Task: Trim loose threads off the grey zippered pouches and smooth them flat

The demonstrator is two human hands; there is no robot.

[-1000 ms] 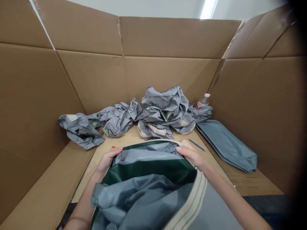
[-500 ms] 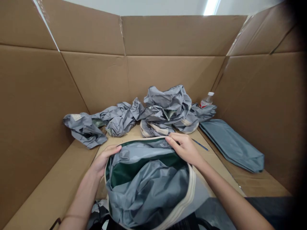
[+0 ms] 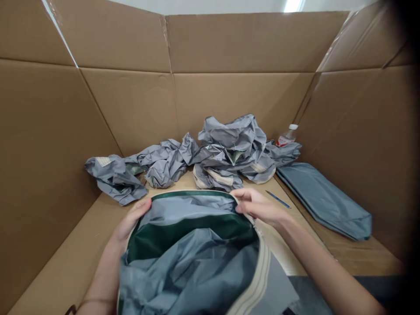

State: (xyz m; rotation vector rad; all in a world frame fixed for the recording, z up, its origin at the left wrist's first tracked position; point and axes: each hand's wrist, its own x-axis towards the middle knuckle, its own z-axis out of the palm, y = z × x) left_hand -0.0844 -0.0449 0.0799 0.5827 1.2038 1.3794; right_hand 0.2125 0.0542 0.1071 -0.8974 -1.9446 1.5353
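A grey fabric bag with a cream stitched rim and dark green lining lies close in front of me, its mouth spread wide toward me. My left hand grips the rim at the upper left, thumb on the inner side. At the upper right, my right hand pinches the rim between thumb and fingers. Crumpled grey fabric fills the inside of the bag. The bag's lower part runs out of view at the bottom edge.
Crumpled grey fabric pieces lie along the back cardboard wall, more at the left. A bottle with a white cap stands back right. A folded grey-green fabric bundle and a blue pencil lie right.
The bag has come closer and its mouth is wider. My left hand has moved left along with the rim; my right hand has slid slightly right and down. The view has shifted a little.
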